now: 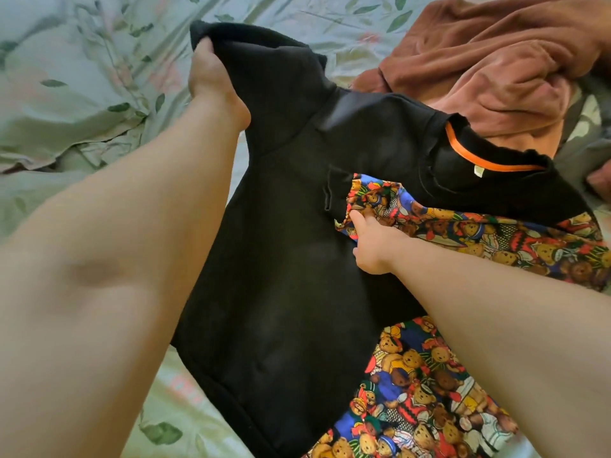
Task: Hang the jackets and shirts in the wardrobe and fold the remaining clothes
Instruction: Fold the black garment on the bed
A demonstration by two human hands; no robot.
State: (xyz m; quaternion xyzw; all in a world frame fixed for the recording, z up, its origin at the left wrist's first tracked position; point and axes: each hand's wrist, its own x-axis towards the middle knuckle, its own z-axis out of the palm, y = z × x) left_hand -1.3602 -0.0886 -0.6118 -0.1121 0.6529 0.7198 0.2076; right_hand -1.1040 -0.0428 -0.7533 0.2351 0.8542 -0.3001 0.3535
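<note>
A bare left forearm (115,259) and right forearm (512,325) filled the foreground, reaching out over a bed w/ a pale green leaf-print sheet (66,104). The left hand (211,72) was closed tight on a bunched end of a black sweatshirt (281,233), prob. a sleeve or shoulder, holding it up at upper left. The rest of the sweatshirt lay spread across the middle of the bed, w/ orange neck tape (489,161) showing inside the collar at right. The right hand (373,247), fingers curled, pinched the edge of a teddy-bear print garment (429,391) where it met the black fabric. The print piece spread to the right & toward the camera, overlapping the sweatshirt; which lay on top couldn't be told throughout. A rust-brown fleece garment (496,61) sat crumpled at top right, just beside the collar. Progress, as judged: early. Nothing in frame looked folded or hung, and at least 3 items lay loose, the 2 in hand apparently being pulled apart. All the hanging & folding was left to do. Containers: no wardrobe, hanger or basket was in view, so their contents couldn't be told.
</note>
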